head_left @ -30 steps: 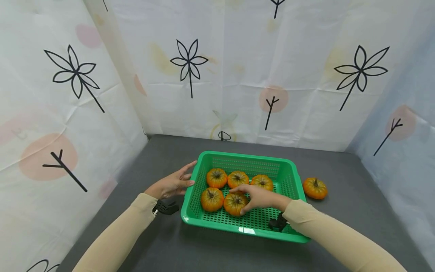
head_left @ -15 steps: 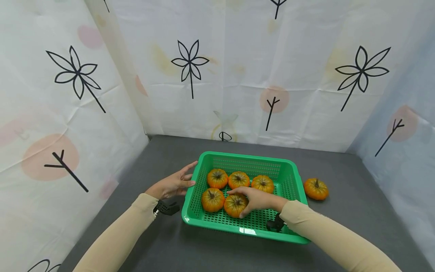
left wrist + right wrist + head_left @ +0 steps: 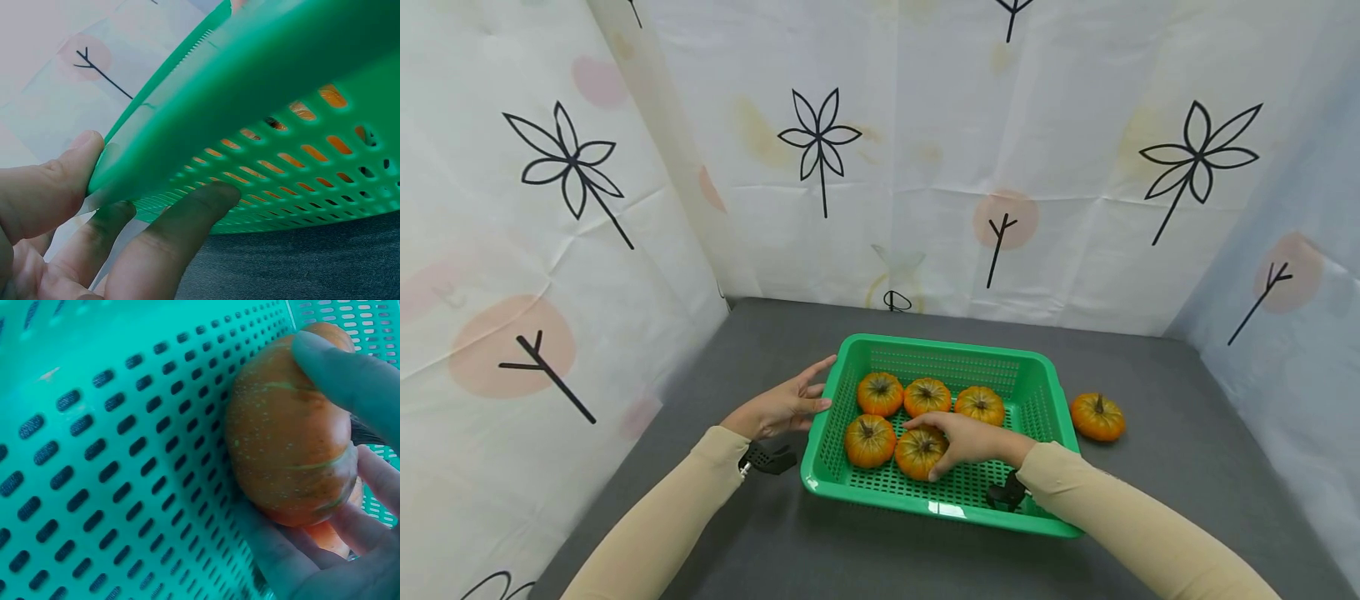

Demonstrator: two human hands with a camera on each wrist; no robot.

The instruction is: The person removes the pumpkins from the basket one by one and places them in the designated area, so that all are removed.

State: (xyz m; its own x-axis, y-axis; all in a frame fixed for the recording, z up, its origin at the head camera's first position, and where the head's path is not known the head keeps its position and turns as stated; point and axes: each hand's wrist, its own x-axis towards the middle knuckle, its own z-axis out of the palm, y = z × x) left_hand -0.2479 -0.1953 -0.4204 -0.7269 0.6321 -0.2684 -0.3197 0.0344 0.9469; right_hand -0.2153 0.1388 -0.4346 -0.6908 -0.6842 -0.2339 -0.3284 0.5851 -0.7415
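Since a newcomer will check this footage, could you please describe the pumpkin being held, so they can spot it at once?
On the grey table sits a green basket. Inside, in the nearer row of two, find the pumpkin on the right. Unlike its neighbours, it is held by the right hand.

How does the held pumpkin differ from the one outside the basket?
The held pumpkin sits in the green basket; the loose pumpkin, on the table.
The right hand grips the held pumpkin; no hand touches the loose pumpkin.
In the head view, the held pumpkin is partly covered, the loose pumpkin uncovered.
Both: orange, ribbed, stemmed.
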